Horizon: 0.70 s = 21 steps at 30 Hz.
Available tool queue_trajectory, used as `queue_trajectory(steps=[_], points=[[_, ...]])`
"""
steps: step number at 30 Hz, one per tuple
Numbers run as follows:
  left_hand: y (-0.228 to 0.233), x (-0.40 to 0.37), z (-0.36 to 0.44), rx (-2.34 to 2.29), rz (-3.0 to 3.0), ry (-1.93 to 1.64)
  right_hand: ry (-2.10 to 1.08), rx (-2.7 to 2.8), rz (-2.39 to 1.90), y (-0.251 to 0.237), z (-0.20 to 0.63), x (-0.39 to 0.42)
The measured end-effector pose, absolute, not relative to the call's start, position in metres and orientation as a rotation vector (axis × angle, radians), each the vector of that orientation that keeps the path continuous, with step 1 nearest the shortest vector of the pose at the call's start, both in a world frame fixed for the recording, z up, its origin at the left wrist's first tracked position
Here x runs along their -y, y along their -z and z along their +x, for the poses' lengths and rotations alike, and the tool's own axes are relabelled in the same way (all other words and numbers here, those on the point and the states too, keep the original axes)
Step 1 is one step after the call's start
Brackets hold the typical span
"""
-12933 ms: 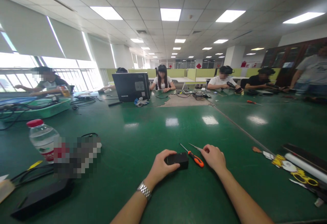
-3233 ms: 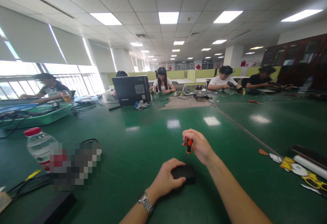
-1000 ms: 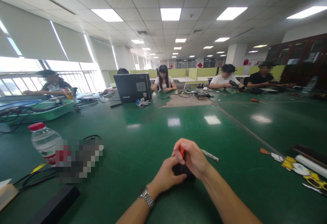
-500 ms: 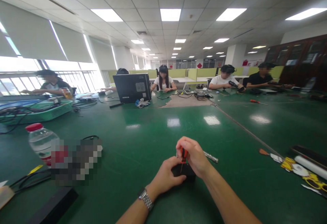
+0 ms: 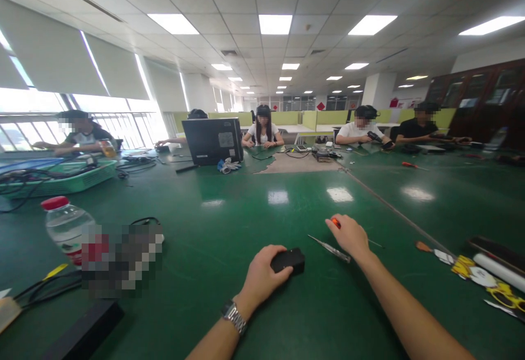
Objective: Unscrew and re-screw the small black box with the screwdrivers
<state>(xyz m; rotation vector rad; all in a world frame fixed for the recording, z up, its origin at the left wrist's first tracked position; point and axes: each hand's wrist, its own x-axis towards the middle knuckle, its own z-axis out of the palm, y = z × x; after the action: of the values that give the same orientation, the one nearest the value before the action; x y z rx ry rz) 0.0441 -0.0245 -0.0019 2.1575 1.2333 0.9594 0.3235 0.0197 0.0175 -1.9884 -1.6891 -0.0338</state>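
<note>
My left hand [image 5: 264,272] is closed around a small black box [image 5: 290,261] resting on the green table, thumb on the near side and fingers on the far side. Farther right, my right hand [image 5: 348,235] is closed on a screwdriver with an orange handle [image 5: 336,222]. Its thin shaft pokes out on the right side of the hand, low over the tabletop; most of the handle is hidden by the fingers. Between the box and my right hand lies a second screwdriver [image 5: 331,248] with a clear handle, its tip pointing up and left.
On the left stand a water bottle [image 5: 68,228], cables, a long black case [image 5: 88,330] and a green basket [image 5: 82,179]. Yellow-handled scissors [image 5: 506,297] lie at right. A monitor [image 5: 213,140] and gloves [image 5: 228,166] are farther back, with several people seated beyond.
My right hand has lifted the orange screwdriver off the black box and moved right, uncovering the clear screwdriver. My left hand has kept the box, which has shifted slightly left.
</note>
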Motion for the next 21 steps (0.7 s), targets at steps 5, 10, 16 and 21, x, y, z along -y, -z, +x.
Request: queue_trajectory(steps=[5,10,16,21], points=[[0.001,0.021,0.040,-1.212,2.169,-0.937,0.011,1.803,-2.158,0.021,0.331,-0.022],[-0.003,0.008,0.041,-1.272,2.100,-0.891,-0.044,1.799,-2.078,0.016,0.326,-0.018],[-0.002,0.003,0.042,-1.266,2.130,-0.916,-0.037,1.897,-1.919,0.011,0.318,-0.007],[0.004,0.011,0.042,-1.203,2.154,-0.931,0.016,2.054,-1.781,0.009,0.309,-0.001]])
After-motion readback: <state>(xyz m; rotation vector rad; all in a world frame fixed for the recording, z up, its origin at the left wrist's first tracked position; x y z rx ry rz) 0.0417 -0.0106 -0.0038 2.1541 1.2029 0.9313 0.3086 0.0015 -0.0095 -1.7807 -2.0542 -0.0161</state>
